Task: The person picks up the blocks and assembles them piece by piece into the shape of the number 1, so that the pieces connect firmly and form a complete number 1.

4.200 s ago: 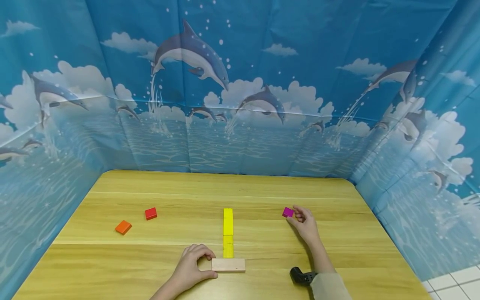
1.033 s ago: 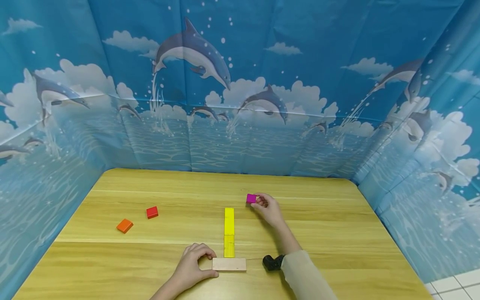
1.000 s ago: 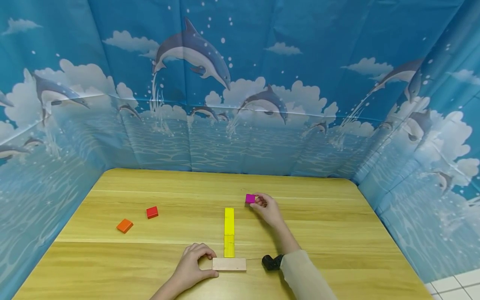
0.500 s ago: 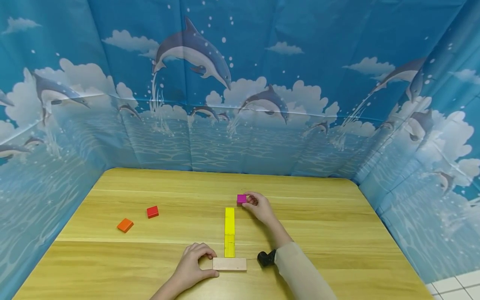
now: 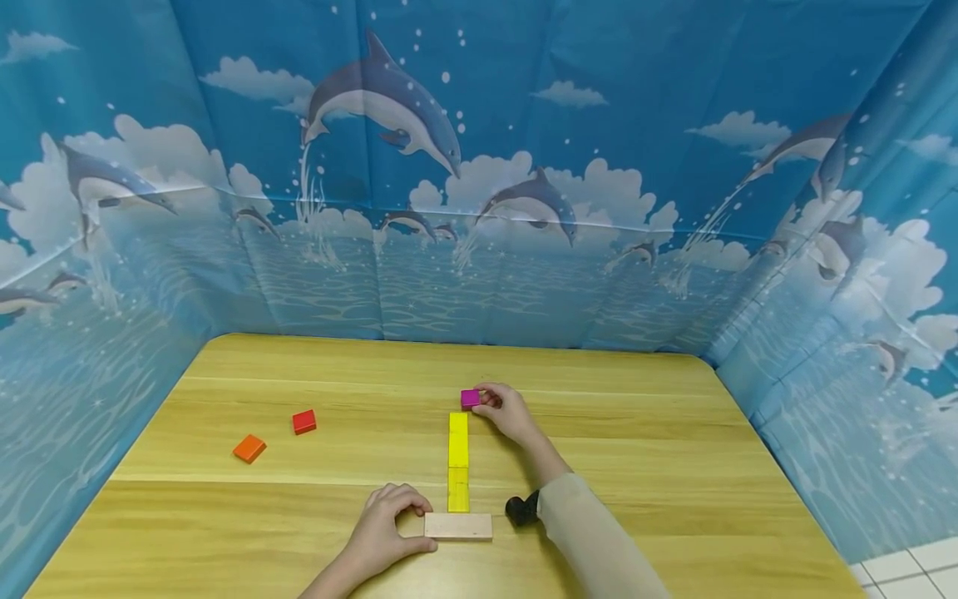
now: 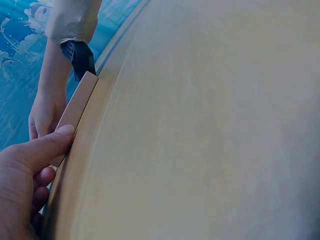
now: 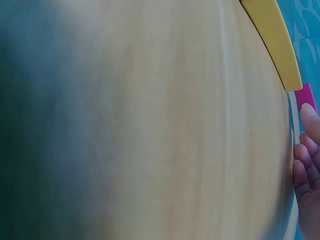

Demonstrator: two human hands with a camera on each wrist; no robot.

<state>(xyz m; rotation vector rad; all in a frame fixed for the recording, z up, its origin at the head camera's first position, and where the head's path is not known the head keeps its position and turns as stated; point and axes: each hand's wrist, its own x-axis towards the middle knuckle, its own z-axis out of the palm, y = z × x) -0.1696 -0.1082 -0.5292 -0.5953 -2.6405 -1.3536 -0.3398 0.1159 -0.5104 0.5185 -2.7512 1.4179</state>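
Observation:
My left hand (image 5: 382,528) pinches the left end of a plain wooden block (image 5: 458,527) lying crosswise near the front of the table. Its thumb (image 6: 50,145) lies along the block in the left wrist view. Two yellow blocks (image 5: 458,439) form a line running away from the middle of that wooden block. Just beyond their far end, my right hand (image 5: 509,413) grips a small magenta block (image 5: 470,399) between thumb and fingers. The right wrist view shows the magenta block (image 7: 306,96) close to the end of a yellow block (image 7: 275,42).
Left of the yellow line, a red block (image 5: 303,422) and an orange block (image 5: 249,449) lie apart on the wooden table (image 5: 359,374). A black device (image 5: 521,509) sits at my right wrist. Behind the table hangs a blue dolphin curtain (image 5: 479,274).
My right hand has carried the magenta block leftward from the right side of the table to the far end of the yellow line. The left hand has stayed on the wooden block.

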